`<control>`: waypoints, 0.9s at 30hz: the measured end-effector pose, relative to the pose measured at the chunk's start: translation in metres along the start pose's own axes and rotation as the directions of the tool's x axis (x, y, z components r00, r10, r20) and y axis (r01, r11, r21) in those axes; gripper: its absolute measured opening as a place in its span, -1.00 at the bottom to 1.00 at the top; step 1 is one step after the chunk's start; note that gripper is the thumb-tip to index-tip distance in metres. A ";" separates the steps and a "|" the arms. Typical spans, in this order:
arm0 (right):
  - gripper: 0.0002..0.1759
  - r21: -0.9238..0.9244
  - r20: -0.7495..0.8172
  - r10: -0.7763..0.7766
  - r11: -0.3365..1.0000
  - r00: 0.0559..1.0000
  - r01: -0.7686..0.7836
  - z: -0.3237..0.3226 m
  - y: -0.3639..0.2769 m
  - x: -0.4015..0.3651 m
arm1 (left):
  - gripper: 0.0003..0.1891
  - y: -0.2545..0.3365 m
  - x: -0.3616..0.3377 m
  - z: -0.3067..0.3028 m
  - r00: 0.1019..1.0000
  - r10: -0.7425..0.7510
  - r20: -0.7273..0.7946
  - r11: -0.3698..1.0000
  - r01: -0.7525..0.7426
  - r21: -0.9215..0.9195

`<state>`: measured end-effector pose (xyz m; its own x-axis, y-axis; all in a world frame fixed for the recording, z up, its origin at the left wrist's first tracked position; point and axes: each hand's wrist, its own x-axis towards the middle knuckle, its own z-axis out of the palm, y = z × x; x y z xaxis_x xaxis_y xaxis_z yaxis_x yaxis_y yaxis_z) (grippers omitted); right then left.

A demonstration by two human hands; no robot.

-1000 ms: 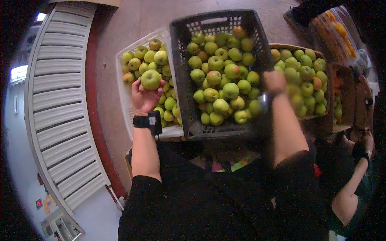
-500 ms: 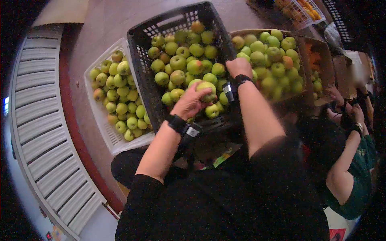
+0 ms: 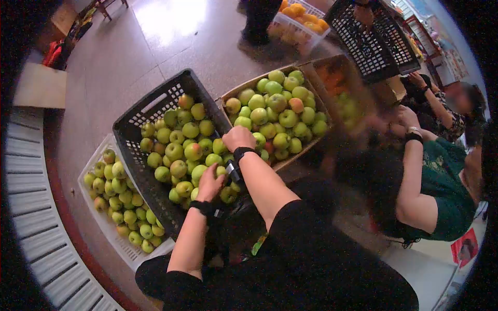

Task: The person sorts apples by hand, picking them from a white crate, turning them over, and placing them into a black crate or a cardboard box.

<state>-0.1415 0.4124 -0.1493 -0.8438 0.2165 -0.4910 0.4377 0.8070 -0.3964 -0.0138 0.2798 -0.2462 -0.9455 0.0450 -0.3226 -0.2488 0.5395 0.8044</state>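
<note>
Glossy, seamed flr (image 3: 104, 83) beyond blk crate (image 3: 210, 106)

Left hand's (image 3: 209, 186) grasp unclear; carton (image 3: 359, 87), orange contents (image 3: 333, 76) blurred

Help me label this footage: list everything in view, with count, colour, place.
Black crate: one, black, centre
White crate: one, white, left
Box: one, brown, right of black crate
Apples: many, mostly green, in these
Second box: one, brown, farther right
Basket: one, pale, top
Orange fruit: several, orange, in basket
Far crate: at least one, black, upper right
Slats: several, white, left
People: at least two, one in green, right
Wristbands: two, black, wearer's wrists
Left hand: one, bare, at apples
Right hand: one, bare, black crate's rim
</note>
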 end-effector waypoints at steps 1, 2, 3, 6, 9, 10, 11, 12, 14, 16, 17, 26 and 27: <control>-0.68 -0.006 0.001 -0.004 1.000 1.000 0.004 -0.003 -0.001 -0.002 | -0.47 0.036 -0.011 -0.024 0.997 -0.065 0.027 0.995 0.063 0.077; -0.69 -0.026 0.004 -0.022 0.999 1.000 0.022 -0.007 -0.002 -0.005 | -0.50 0.045 -0.015 -0.034 1.000 -0.025 -0.004 0.992 0.025 0.127; -0.68 -0.019 0.006 -0.018 1.000 1.000 0.018 -0.010 -0.002 -0.005 | -0.53 0.047 -0.019 -0.045 0.999 0.017 -0.038 0.984 -0.010 0.177; -0.68 0.003 0.016 0.004 1.000 1.000 -0.004 -0.002 0.001 0.000 | -0.68 0.068 -0.035 -0.089 0.985 -0.148 -0.084 0.978 0.133 -0.161; -0.68 0.002 0.008 -0.001 1.000 1.000 0.001 -0.008 -0.003 -0.008 | -0.76 0.089 -0.062 -0.142 0.973 -0.097 -0.212 0.924 0.009 -0.382; -0.68 0.006 0.002 0.007 1.000 1.000 -0.007 -0.010 -0.005 -0.011 | -0.74 0.088 -0.071 -0.159 0.967 -0.075 -0.244 0.931 -0.020 -0.364; -0.68 0.001 -0.005 0.005 1.000 1.000 -0.005 -0.011 -0.005 -0.011 | -0.65 0.092 -0.081 -0.173 0.971 -0.038 -0.238 0.900 -0.070 -0.430; -0.68 -0.002 -0.010 0.004 1.000 1.000 -0.004 -0.010 -0.004 -0.010 | -0.59 0.100 -0.094 -0.182 0.972 0.038 -0.232 0.886 -0.140 -0.441; -0.68 -0.028 -0.022 -0.019 0.999 1.000 0.019 -0.001 0.000 -0.004 | -0.50 0.109 -0.114 -0.201 0.969 0.108 -0.220 0.882 -0.196 -0.429; -0.67 -0.068 0.011 -0.035 0.997 0.999 0.036 -0.001 0.000 -0.004 | -0.51 0.115 -0.125 -0.215 0.960 0.093 -0.263 0.855 -0.212 -0.473; -0.66 -0.086 0.011 -0.037 0.996 0.999 0.038 0.004 0.002 0.003 | -0.61 0.122 -0.129 -0.225 0.950 0.110 -0.292 0.874 -0.232 -0.428; -0.65 -0.502 0.062 -0.453 0.756 0.889 0.420 0.044 0.043 0.065 | -0.75 0.186 -0.189 -0.264 0.641 0.648 -0.411 0.117 -0.617 -0.778; -0.61 -0.503 0.066 -0.441 0.760 0.895 0.412 0.033 0.035 0.054 | -0.76 0.193 -0.194 -0.267 0.603 0.701 -0.381 0.064 -0.585 -0.808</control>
<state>-0.1618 0.4344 -0.2150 -0.9277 -0.1991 -0.3159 -0.1713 0.9786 -0.1137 0.0652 0.1512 0.1049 -0.8245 0.0851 0.5594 0.3675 -0.6711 0.6439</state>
